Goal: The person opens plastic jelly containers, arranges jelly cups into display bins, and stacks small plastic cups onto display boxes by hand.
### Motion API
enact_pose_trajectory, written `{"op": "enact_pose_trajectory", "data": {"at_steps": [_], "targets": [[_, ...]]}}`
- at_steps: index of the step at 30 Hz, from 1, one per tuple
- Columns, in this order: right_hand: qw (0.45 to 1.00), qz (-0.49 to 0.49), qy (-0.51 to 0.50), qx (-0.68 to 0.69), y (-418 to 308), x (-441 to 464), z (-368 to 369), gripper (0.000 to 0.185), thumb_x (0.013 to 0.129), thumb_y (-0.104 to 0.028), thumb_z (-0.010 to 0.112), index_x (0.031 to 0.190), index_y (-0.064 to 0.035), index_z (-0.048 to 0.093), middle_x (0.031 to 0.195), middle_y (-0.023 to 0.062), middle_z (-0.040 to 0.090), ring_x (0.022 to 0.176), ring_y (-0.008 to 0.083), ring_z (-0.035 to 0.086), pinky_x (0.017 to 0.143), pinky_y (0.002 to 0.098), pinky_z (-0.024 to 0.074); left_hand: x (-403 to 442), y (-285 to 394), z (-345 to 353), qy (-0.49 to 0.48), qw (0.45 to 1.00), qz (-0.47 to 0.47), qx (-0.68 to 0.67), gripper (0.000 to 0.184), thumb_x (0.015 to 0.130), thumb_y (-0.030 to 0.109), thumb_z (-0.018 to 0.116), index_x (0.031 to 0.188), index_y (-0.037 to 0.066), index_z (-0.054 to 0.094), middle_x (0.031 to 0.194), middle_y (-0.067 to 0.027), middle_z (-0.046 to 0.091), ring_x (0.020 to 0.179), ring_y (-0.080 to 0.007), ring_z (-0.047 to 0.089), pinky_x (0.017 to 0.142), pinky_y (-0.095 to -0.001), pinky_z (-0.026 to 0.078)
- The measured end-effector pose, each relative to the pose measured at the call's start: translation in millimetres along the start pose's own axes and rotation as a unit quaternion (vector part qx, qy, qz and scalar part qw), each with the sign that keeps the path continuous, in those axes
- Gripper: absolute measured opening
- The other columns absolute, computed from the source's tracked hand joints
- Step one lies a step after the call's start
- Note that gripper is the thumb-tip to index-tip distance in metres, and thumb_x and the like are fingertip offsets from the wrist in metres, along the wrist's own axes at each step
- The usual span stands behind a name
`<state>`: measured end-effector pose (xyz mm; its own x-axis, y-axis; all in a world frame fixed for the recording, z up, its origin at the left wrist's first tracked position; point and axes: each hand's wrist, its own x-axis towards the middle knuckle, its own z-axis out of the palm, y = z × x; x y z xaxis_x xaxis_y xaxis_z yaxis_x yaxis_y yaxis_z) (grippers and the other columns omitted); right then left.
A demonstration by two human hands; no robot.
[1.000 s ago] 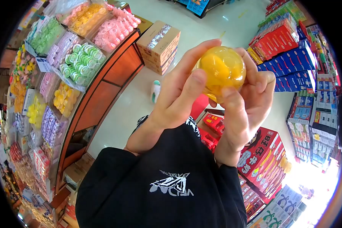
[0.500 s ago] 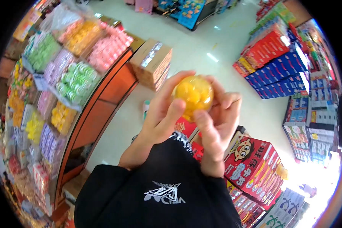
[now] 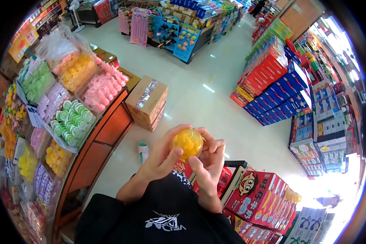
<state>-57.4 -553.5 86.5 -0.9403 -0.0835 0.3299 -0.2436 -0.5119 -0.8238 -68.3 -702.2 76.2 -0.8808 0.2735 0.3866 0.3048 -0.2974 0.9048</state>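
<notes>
Pale shop floor (image 3: 195, 101) stretches away, and dark curved borders cut off the shelves. Our left hand (image 3: 160, 158) and right hand (image 3: 210, 164) together grasp a glossy yellow ball (image 3: 187, 142) between them; fingertips behind it are hidden, and we cannot make out what its rounded lumps are. Left of both hands we see packed bins, their labels illegible; ahead-left, cardboard boxes (image 3: 145, 103). Near right stand red cartons (image 3: 254, 193), with glare washing out whatever lies beyond.
</notes>
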Motion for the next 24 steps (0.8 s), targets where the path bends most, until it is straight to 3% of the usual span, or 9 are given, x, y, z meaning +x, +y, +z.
{"op": "enact_pose_trajectory", "data": {"at_steps": [3, 6, 9, 12, 15, 16, 19, 24], "targets": [[0.999, 0.035, -0.010, -0.008, 19, 9, 6, 0.044, 0.082, 0.009, 0.064, 0.098, -0.0092, 0.028, 0.132, 0.0225, 0.042, 0.125, 0.0252, 0.044, 0.104, 0.0376, 0.0392, -7, 1, -16, 0.041, 0.998, -0.057, -0.005, 0.061, 0.101, 0.041, 0.048, 0.142, -0.002, 0.036, 0.117, -0.0096, 0.056, 0.105, -0.0133, 0.053, 0.089, -0.0263, 0.045], [0.998, 0.065, -0.023, 0.005, 44, 18, 16, 0.044, 0.081, 0.009, 0.066, 0.097, -0.0089, 0.029, 0.130, 0.0213, 0.044, 0.121, 0.0228, 0.047, 0.102, 0.0358, 0.0409, -19, -8, -43, 0.062, 0.995, -0.062, 0.038, 0.058, 0.102, 0.037, 0.047, 0.143, -0.001, 0.034, 0.119, -0.0088, 0.054, 0.106, -0.0128, 0.053, 0.089, -0.0258, 0.045], [0.991, 0.119, -0.052, 0.011, 76, 28, 20, 0.045, 0.080, 0.010, 0.066, 0.097, -0.0088, 0.029, 0.130, 0.0205, 0.045, 0.118, 0.0211, 0.048, 0.099, 0.0342, 0.0423, -28, -9, -63, 0.111, 0.991, -0.078, 0.011, 0.046, 0.102, 0.021, 0.046, 0.140, -0.002, 0.037, 0.121, -0.0139, 0.054, 0.112, -0.0200, 0.053, 0.098, -0.0322, 0.041], [0.982, 0.176, -0.068, 0.014, 105, 34, 25, 0.046, 0.078, 0.013, 0.066, 0.097, -0.0087, 0.030, 0.129, 0.0197, 0.046, 0.116, 0.0223, 0.050, 0.098, 0.0351, 0.0452, -48, -35, -89, 0.137, 0.983, -0.062, 0.101, 0.046, 0.102, 0.021, 0.046, 0.142, 0.000, 0.034, 0.118, -0.0140, 0.055, 0.106, -0.0189, 0.057, 0.092, -0.0318, 0.046], [0.963, 0.249, -0.098, 0.017, 128, 37, 32, 0.047, 0.076, 0.016, 0.064, 0.097, -0.0091, 0.030, 0.128, 0.0203, 0.046, 0.114, 0.0239, 0.051, 0.097, 0.0370, 0.0481, -69, -39, -108, 0.147, 0.972, -0.174, 0.064, 0.047, 0.102, 0.020, 0.045, 0.144, 0.003, 0.031, 0.114, -0.0125, 0.057, 0.095, -0.0171, 0.062, 0.082, -0.0310, 0.051], [0.956, 0.270, -0.110, 0.014, 137, 38, 33, 0.047, 0.076, 0.016, 0.064, 0.097, -0.0092, 0.030, 0.128, 0.0204, 0.046, 0.114, 0.0237, 0.051, 0.096, 0.0369, 0.0489, -74, -45, -114, 0.149, 0.971, -0.168, 0.087, 0.046, 0.102, 0.018, 0.044, 0.145, 0.006, 0.029, 0.109, -0.0106, 0.058, 0.086, -0.0151, 0.063, 0.074, -0.0301, 0.053], [0.947, 0.286, -0.147, -0.007, 165, 48, 43, 0.045, 0.078, 0.017, 0.061, 0.096, -0.0097, 0.029, 0.127, 0.0204, 0.047, 0.112, 0.0222, 0.052, 0.090, 0.0341, 0.0513, -78, -30, -133, 0.172, 0.946, -0.266, 0.063, 0.047, 0.102, 0.017, 0.042, 0.145, 0.002, 0.028, 0.110, -0.0107, 0.056, 0.092, -0.0169, 0.060, 0.084, -0.0313, 0.050], [0.942, 0.299, -0.153, -0.010, 218, 63, 67, 0.042, 0.079, 0.017, 0.058, 0.094, -0.0091, 0.028, 0.128, 0.0202, 0.046, 0.111, 0.0207, 0.051, 0.087, 0.0321, 0.0514, -77, -30, -169, 0.246, 0.931, -0.256, 0.088, 0.049, 0.102, 0.015, 0.042, 0.147, 0.005, 0.026, 0.102, -0.0107, 0.059, 0.082, -0.0170, 0.061, 0.079, -0.0316, 0.051]]}}
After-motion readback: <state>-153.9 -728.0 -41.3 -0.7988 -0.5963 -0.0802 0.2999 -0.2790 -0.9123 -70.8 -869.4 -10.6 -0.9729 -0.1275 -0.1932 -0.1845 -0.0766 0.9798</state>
